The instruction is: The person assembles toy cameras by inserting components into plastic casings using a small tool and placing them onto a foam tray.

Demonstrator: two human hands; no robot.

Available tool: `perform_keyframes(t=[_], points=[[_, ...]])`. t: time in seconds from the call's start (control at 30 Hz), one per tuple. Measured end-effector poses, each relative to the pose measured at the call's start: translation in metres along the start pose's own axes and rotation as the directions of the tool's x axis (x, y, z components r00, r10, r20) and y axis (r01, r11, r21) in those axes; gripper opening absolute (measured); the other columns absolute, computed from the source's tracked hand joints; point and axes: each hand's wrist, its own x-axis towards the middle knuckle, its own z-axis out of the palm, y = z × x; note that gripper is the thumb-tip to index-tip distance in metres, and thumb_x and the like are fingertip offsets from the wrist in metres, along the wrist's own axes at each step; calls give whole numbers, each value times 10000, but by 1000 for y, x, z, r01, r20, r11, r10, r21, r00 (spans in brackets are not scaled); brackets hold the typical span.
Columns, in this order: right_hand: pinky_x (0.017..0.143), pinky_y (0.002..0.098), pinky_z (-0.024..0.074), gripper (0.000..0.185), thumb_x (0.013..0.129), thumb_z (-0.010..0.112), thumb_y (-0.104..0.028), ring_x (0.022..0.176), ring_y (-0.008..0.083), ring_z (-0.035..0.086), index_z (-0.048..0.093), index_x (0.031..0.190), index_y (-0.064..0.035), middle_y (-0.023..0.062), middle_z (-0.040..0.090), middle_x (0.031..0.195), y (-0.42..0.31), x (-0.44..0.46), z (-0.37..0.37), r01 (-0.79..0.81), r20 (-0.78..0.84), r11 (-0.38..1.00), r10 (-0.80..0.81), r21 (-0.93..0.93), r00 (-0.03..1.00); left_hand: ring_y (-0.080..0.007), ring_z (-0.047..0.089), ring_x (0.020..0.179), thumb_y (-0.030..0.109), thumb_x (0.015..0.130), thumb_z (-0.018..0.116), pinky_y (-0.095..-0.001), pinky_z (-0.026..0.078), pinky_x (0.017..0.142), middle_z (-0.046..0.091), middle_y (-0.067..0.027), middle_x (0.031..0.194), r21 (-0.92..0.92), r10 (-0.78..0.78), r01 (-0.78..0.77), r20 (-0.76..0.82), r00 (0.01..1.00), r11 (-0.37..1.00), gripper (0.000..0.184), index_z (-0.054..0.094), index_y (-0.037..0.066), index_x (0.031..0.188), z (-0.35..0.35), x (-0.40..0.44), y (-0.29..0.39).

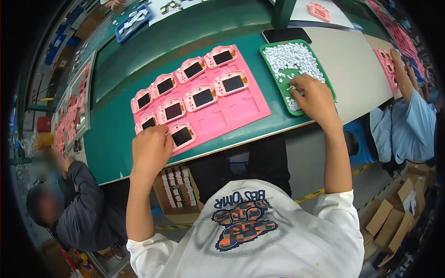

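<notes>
Pink handheld game console shells with dark screens (202, 97) lie in rows on a pink foam tray (257, 107). My left hand (151, 147) is closed at the tray's near left corner, its fingers curled down beside the nearest shells. Whatever its fingertips hold is hidden. At the right, a green tray (330, 85) contains many small white plastic pieces (296, 56). My right hand (314, 98) reaches into it with thumb and fingers bent together in a pinch. A small white piece shows at the fingertips.
A dark flat device (286, 35) lies behind the green tray. A green post (283, 14) rises at the back. Co-workers sit at both sides, one in a dark sleeve (81, 204). Below the table stands a cardboard box (193, 214) of parts.
</notes>
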Motion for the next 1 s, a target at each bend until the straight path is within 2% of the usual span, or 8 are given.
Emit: perform_keyframes(t=[0.07,0.2,0.57,0.73,0.87,1.0], points=[[755,367,536,216,895,726,-138,812,264,688,762,1082,-37,81,726,993,-3,1,-1,15,-5,1000,-15,15,1000,-382,656,664,111,866,655,-448,532,626,723,-168,803,-4,-13,13,-7,1000,1000,126,706,-4,851,1,-3,-1],[744,361,535,167,888,718,-104,799,272,695,774,1031,-37,77,732,963,-9,3,-9,2,-55,994,4,110,998,-382,652,667,93,867,653,-448,524,629,713,-165,795,-16,45,-47,-124,991,999,106,707,2,877,9,-7,-2],[740,382,547,139,861,708,-80,790,296,698,783,957,-12,100,743,965,-23,31,16,117,-69,993,-116,14,991,-382,652,670,75,877,635,-454,523,633,731,-176,835,-53,12,-17,-102,995,998,108,712,0,894,14,-14,-8],[750,395,552,130,844,692,-58,783,308,694,775,922,4,113,755,959,-23,32,11,108,-55,994,-110,-29,992,-360,659,689,75,876,640,-434,526,651,741,-162,853,-56,-10,5,-88,996,998,113,719,1,906,7,-13,-1],[761,407,554,138,831,666,-26,788,330,688,766,915,20,144,761,965,-26,35,8,92,-15,993,-94,-78,996,-314,650,692,40,846,660,-389,522,681,738,-125,838,-194,21,-96,-355,935,976,97,728,11,909,-2,-24,5],[768,417,555,149,831,643,-10,806,353,688,756,919,33,175,759,972,-15,39,11,132,9,989,-132,-72,991,-274,634,689,11,816,677,-355,513,701,731,-96,825,-274,23,-154,-428,904,949,105,729,19,907,0,-42,7]])
